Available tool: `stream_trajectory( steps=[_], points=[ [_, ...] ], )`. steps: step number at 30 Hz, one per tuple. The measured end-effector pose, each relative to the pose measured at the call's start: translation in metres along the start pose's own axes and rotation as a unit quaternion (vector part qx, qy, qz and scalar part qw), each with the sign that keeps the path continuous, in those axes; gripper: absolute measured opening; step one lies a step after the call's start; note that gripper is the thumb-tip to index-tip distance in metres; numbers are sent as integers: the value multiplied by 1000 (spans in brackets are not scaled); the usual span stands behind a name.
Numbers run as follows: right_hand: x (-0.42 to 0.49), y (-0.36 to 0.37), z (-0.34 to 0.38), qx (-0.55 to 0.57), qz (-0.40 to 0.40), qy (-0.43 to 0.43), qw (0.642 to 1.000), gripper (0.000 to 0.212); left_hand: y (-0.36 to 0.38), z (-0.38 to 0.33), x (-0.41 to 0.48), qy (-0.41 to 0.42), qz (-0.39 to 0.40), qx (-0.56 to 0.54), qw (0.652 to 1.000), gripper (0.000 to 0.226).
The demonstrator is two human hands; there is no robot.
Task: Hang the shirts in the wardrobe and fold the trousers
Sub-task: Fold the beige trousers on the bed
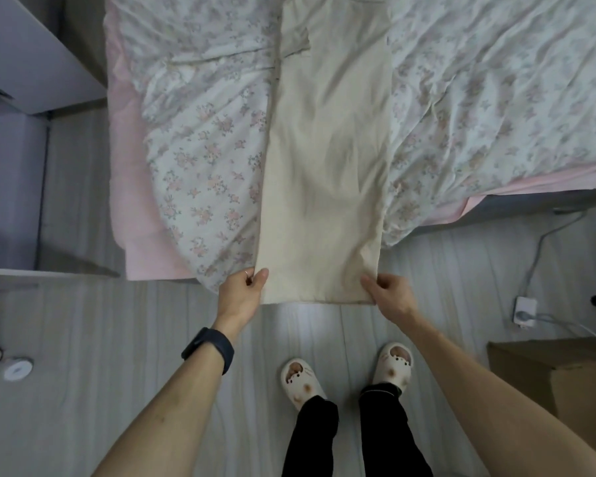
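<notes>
On the head camera I see the left hand (243,290) pinching the near left hem corner of the long cream fabric trousers (327,149), thumb on top. The right hand (389,292) pinches the right corner. The trousers lie flat lengthwise on the white floral bedcover (200,149), with the hem overhanging the bed's edge. At the right, a brown cardboard box (558,376) stands on the floor; I cannot see its contents.

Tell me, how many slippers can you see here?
2. The left slipper and the right slipper are on the person's feet, just below the hem of the cream trousers. No others show, though the bed may hide some.
</notes>
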State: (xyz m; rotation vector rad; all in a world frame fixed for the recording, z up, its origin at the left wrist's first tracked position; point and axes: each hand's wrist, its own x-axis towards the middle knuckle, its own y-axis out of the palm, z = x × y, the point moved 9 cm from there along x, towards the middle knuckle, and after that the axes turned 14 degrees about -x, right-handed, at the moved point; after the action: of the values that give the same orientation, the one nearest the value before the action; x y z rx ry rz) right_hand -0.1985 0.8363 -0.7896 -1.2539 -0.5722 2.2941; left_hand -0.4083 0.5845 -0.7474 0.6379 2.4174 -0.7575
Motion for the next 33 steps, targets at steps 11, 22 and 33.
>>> stream_trajectory(
  steps=[11, 22, 33],
  points=[
    [-63, -75, -35, 28, -108, 28, 993, 42, 32, 2, -52, -49, -8, -43, 998, 35],
    [-140, -57, -59, -20, -37, 143, 989, 29, 9, 22, -142, -118, -46, -68, 990, 29],
    [-214, -157, 22, 282, -140, 138, 939, 28, -36, -116, -178, -6, 63, -113, 992, 19]
  ],
)
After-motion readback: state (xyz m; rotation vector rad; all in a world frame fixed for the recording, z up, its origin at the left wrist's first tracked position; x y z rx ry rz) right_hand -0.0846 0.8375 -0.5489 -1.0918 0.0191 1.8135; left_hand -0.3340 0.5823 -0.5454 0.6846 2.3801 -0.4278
